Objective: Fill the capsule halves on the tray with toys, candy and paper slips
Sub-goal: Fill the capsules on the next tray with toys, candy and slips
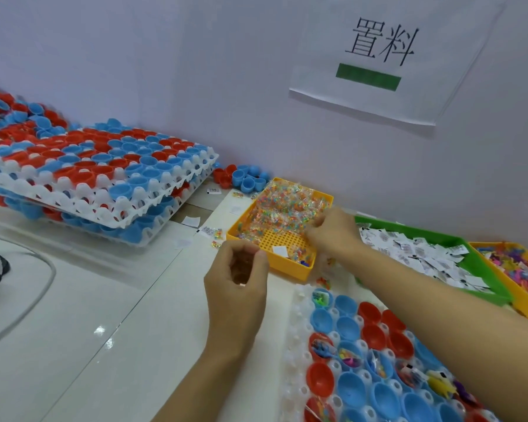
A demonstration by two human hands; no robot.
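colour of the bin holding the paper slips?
Green bin, between two yellow bins; clearest in the head view.

The right hand [333, 231] reaches into the yellow candy bin [282, 229]; the left hand [238, 269] hovers curled beside it, above the capsule tray [296, 345].

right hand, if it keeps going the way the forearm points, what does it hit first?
Likely the candy heaped in the yellow tray; the right hand is already over it, fingertips at the pile. Depth unclear.

Head camera looks down, close over table [73, 330].
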